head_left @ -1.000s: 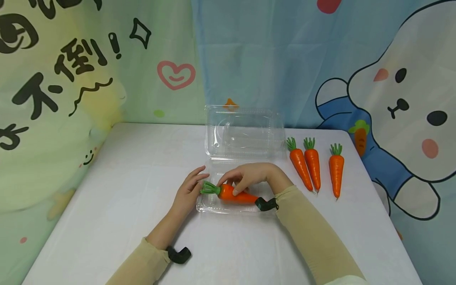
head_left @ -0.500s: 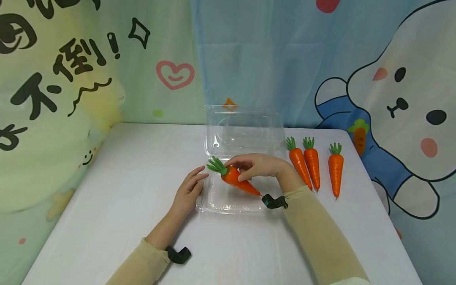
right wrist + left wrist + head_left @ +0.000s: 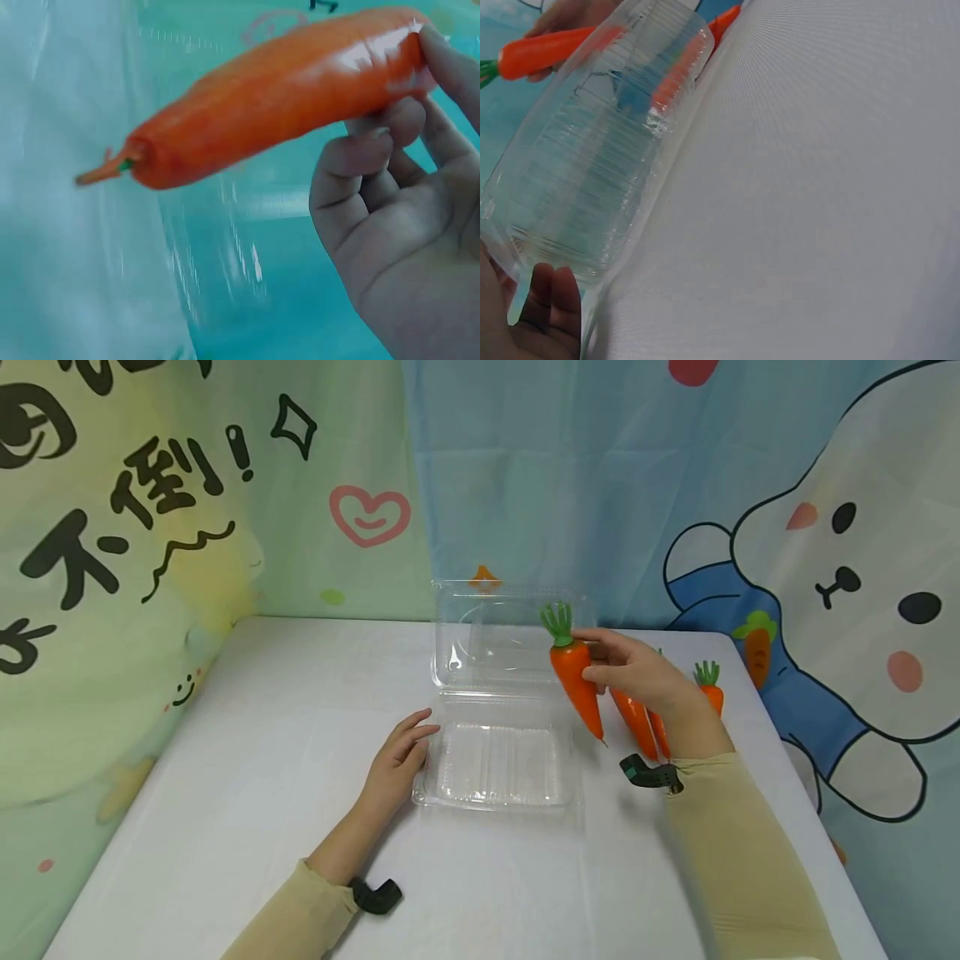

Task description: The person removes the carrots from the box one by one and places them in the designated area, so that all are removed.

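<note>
My right hand (image 3: 633,672) pinches an orange carrot (image 3: 577,685) with a green top, thumb on one side and fingers on the other. The carrot hangs tilted, green end up, at the right of the clear plastic clamshell box (image 3: 495,768). It fills much of the right wrist view, its thin root tip (image 3: 97,174) pointing left. My left hand (image 3: 393,768) rests at the box's left edge with its fingers loosely extended. In the left wrist view, the fingertips (image 3: 564,296) lie against the box's corner.
Behind the right hand lie two carrots (image 3: 633,722), partly covered by it, and another carrot (image 3: 712,693) further right. The box's raised lid (image 3: 495,643) leans back toward the printed curtain (image 3: 510,485). White cloth covers the table (image 3: 262,793).
The right hand has lifted the carrot out of the box and carried it right and away from me, turning it more upright. The left hand has stayed where it was.
</note>
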Available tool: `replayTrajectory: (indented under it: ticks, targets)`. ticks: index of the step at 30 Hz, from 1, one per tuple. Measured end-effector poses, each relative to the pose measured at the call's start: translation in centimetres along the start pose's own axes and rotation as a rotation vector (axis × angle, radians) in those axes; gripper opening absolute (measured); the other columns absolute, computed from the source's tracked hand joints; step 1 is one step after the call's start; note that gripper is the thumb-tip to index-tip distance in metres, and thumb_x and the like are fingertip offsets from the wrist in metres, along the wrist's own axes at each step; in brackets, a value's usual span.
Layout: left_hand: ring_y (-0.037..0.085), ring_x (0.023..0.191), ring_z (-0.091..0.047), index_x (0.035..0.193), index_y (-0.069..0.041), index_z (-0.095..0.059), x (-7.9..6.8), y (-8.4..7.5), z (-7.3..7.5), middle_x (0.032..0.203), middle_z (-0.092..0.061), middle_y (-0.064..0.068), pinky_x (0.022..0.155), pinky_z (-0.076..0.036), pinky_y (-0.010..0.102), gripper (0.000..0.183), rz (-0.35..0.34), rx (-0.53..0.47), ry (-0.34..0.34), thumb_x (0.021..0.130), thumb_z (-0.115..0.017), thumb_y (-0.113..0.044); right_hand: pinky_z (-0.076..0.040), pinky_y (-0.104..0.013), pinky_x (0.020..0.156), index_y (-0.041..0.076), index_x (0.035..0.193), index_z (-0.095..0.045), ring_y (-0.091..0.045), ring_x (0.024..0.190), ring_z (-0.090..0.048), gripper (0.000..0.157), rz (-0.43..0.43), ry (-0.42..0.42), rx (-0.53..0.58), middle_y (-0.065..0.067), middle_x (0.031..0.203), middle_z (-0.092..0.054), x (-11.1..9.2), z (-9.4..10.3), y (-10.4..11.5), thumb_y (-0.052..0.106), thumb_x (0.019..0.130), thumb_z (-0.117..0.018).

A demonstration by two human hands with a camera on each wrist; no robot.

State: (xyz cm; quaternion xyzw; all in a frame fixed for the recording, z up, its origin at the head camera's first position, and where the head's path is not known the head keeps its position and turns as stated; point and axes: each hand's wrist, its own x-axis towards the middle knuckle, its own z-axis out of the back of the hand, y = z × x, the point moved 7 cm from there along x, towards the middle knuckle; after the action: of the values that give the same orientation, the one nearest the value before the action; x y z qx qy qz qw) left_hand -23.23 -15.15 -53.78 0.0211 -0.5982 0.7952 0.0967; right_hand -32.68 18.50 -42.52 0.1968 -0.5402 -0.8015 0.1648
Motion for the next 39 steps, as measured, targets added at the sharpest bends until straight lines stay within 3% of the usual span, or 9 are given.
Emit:
replayTrajectory:
  ticks: [6, 9, 12, 15, 19, 22, 29, 39]
  targets:
    - [0.007, 0.088, -0.053, 0.128, -0.006, -0.064, 0.0, -0.5, 0.0, 0.154, -0.042, -0.001, 0.077, -0.045, 0.015, 0.031, -0.001, 0.002, 0.002, 0.102, -0.047, -0.004, -0.045, -0.049, 0.102, 0.038, 0.152, -0.033, -0.033, 0.117, -0.052, 0.064, -0.222, -0.189, -0.102, -0.013, 0.15, -0.044, -2.7, 4.2, -3.1, 0.045, 0.095, -0.062]
    - [0.007, 0.087, -0.052, 0.128, -0.002, -0.063, -0.2, -1.7, 0.0, 0.154, -0.042, 0.004, 0.077, -0.045, 0.015, 0.031, 0.003, -0.003, 0.004, 0.102, -0.046, -0.002, -0.041, -0.053, 0.107, 0.043, 0.151, -0.031, -0.033, 0.12, -0.05, 0.067, -0.283, -0.26, -0.094, -0.014, 0.153, -0.04, -4.2, 6.3, -4.8, 0.053, 0.092, -0.062]
    - [0.007, 0.088, -0.053, 0.128, 0.001, -0.062, -0.5, -3.1, 0.2, 0.154, -0.042, 0.008, 0.077, -0.045, 0.016, 0.032, 0.003, -0.003, 0.011, 0.101, -0.046, -0.001, -0.047, -0.039, 0.102, 0.045, 0.151, -0.03, -0.028, 0.118, -0.051, 0.068, -0.299, -0.323, -0.094, -0.014, 0.153, -0.038, -5.7, 8.3, -6.4, 0.058, 0.091, -0.059]
    - [0.008, 0.089, -0.053, 0.128, 0.001, -0.062, -0.6, -3.9, 0.3, 0.154, -0.042, 0.01, 0.077, -0.046, 0.016, 0.031, 0.001, 0.004, 0.012, 0.101, -0.046, -0.001, -0.049, -0.02, 0.087, 0.045, 0.151, -0.031, -0.021, 0.11, -0.053, 0.069, -0.305, -0.382, -0.106, -0.014, 0.15, -0.04, -7.1, 10.3, -7.9, 0.061, 0.09, -0.058]
    - [0.011, 0.088, -0.054, 0.128, 0.002, -0.062, -0.7, -4.2, 0.4, 0.154, -0.042, 0.009, 0.077, -0.045, 0.016, 0.031, 0.008, 0.006, 0.013, 0.101, -0.046, -0.001, -0.049, -0.012, 0.078, 0.041, 0.153, -0.03, -0.013, 0.102, -0.054, 0.075, -0.338, -0.446, -0.111, -0.007, 0.137, -0.047, -8.5, 12.3, -10.2, 0.062, 0.088, -0.059]
    - [0.012, 0.087, -0.053, 0.129, 0.002, -0.061, -0.7, -4.2, 0.4, 0.154, -0.041, 0.008, 0.077, -0.045, 0.015, 0.032, 0.023, 0.007, 0.023, 0.102, -0.046, -0.001, -0.05, -0.013, 0.077, 0.032, 0.156, -0.029, -0.01, 0.097, -0.053, 0.079, -0.356, -0.476, -0.087, -0.004, 0.128, -0.047, -9.3, 13.3, -11.9, 0.06, 0.089, -0.06]
    - [0.009, 0.085, -0.052, 0.13, 0.0, -0.061, -0.7, -4.0, 0.3, 0.155, -0.041, 0.005, 0.076, -0.044, 0.015, 0.032, 0.035, 0.021, 0.03, 0.102, -0.045, -0.003, -0.05, -0.012, 0.073, 0.026, 0.158, -0.023, -0.013, 0.097, -0.05, 0.083, -0.432, -0.545, -0.061, -0.018, 0.15, -0.026, -11.0, 15.1, -14.8, 0.061, 0.091, -0.056]
    - [0.009, 0.088, -0.053, 0.13, -0.001, -0.061, -0.7, -4.0, 0.2, 0.155, -0.041, 0.003, 0.078, -0.045, 0.015, 0.032, 0.05, 0.022, 0.028, 0.102, -0.045, -0.003, -0.049, -0.016, 0.068, 0.019, 0.159, -0.016, -0.021, 0.094, -0.048, 0.09, -0.552, -0.602, -0.088, -0.012, 0.127, -0.039, -12.9, 16.3, -17.7, 0.063, 0.091, -0.054]
